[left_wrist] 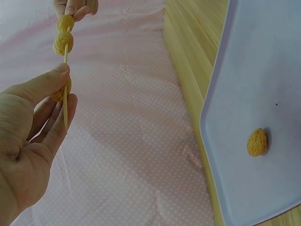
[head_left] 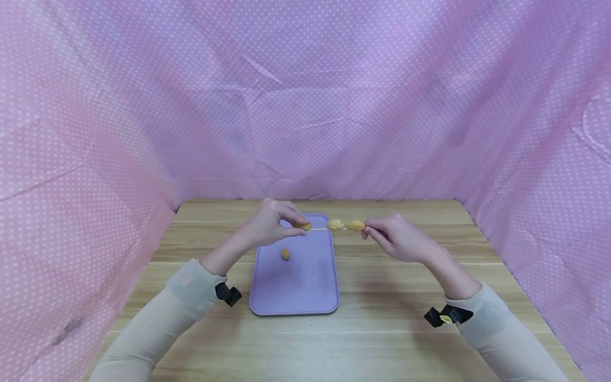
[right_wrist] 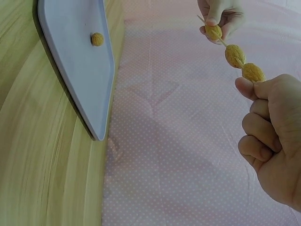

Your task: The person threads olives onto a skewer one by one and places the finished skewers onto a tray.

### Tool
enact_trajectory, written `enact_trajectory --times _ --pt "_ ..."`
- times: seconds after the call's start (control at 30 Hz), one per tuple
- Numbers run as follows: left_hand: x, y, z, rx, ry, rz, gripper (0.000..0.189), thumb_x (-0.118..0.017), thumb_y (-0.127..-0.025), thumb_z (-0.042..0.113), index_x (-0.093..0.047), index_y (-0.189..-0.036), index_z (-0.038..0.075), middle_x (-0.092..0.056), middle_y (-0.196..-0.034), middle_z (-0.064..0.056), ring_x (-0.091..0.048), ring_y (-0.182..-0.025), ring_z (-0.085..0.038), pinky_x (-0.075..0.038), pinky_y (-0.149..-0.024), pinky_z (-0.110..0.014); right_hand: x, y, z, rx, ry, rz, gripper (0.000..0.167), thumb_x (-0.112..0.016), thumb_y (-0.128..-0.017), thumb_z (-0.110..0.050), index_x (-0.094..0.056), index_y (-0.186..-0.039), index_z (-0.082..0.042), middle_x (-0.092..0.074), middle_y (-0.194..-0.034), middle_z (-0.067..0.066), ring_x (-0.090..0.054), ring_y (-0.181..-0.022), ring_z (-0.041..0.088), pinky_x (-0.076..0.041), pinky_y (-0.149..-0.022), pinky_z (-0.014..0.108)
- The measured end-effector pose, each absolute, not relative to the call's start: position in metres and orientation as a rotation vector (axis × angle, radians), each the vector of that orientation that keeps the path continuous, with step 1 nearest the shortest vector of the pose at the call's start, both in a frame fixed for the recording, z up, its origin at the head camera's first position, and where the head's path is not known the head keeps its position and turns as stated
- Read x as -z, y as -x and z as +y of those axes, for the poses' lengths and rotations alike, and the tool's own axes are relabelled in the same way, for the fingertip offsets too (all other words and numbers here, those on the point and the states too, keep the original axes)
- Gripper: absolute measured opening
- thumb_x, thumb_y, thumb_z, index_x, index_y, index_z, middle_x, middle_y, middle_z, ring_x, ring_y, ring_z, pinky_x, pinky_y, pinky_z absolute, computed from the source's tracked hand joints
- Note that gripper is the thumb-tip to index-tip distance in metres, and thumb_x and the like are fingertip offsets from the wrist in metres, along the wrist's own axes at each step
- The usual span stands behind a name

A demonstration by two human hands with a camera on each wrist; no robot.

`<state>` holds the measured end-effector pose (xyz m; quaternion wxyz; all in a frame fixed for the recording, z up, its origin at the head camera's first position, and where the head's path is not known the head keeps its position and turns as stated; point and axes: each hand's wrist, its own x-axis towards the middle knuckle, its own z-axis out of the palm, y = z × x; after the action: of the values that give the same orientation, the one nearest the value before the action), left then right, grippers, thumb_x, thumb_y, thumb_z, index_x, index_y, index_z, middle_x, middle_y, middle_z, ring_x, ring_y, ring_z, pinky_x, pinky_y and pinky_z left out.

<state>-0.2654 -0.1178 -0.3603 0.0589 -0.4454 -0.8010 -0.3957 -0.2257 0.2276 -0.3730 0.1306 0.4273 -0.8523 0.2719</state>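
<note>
A thin wooden skewer [head_left: 319,228] is held level above the tray, with two yellow, wrinkled balls [right_wrist: 234,56] threaded on it side by side. My right hand [head_left: 406,237] pinches its end between thumb and forefinger, right against the nearer ball; the other fingers are curled. At the far end my left hand [head_left: 274,223] pinches a third yellow ball [left_wrist: 61,92] between thumb and fingers. The skewer's pointed end overlaps this ball and shows past it; I cannot tell whether it pierces it. One more wrinkled ball [left_wrist: 257,142] lies loose on the purple tray [head_left: 305,297].
Below the hands the tray lies on a wood-grain table [head_left: 382,345]. A pink cloth with white dots [head_left: 315,122] hangs behind and at both sides. Each wrist wears a small black camera, the left one [head_left: 229,294] close over the tray's left side.
</note>
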Motion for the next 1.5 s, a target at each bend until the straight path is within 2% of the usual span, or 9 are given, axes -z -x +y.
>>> enact_trajectory --times 0.3,0.7,1.2,1.5 --pt "0.362 0.266 -0.116 1.209 1.345 -2.448 0.020 -0.089 -0.084 0.005 -0.085 -0.103 0.004 -0.082 -0.100 -0.009 -0.079 -0.085 -0.018 -0.069 -0.079 -0.039 0.373 0.227 0.225 -0.803 -1.243 -2.489 0.023 -0.061 -0.103 0.005 -0.071 -0.091 -0.013 -0.041 -0.065 -0.015 -0.031 -0.055 -0.010 -0.030 -0.046 0.011" --pt "0.360 0.267 -0.110 1.182 1.369 -2.440 0.020 -0.089 -0.085 0.006 -0.085 -0.104 0.005 -0.082 -0.100 -0.007 -0.078 -0.085 -0.014 -0.066 -0.080 -0.021 0.375 0.228 0.222 -0.830 -1.251 -2.468 0.022 -0.061 -0.102 0.006 -0.072 -0.091 -0.011 -0.044 -0.065 -0.014 -0.031 -0.054 -0.011 -0.030 -0.044 0.011" --pt "0.361 0.264 -0.106 1.170 1.353 -2.473 0.021 -0.090 -0.085 0.008 -0.085 -0.105 0.006 -0.082 -0.101 -0.007 -0.078 -0.085 -0.012 -0.067 -0.080 -0.026 0.381 0.228 0.218 -0.833 -1.268 -2.455 0.021 -0.063 -0.101 0.006 -0.070 -0.090 -0.011 -0.042 -0.064 -0.013 -0.031 -0.056 -0.010 -0.029 -0.046 0.010" --pt "0.365 0.265 -0.103 1.197 1.373 -2.474 0.020 -0.090 -0.084 0.005 -0.084 -0.103 0.004 -0.082 -0.101 -0.009 -0.078 -0.085 -0.015 -0.065 -0.079 -0.019 0.384 0.227 0.216 -0.833 -1.257 -2.512 0.021 -0.062 -0.104 0.001 -0.071 -0.091 -0.013 -0.040 -0.066 -0.016 -0.031 -0.056 -0.010 -0.029 -0.047 0.012"
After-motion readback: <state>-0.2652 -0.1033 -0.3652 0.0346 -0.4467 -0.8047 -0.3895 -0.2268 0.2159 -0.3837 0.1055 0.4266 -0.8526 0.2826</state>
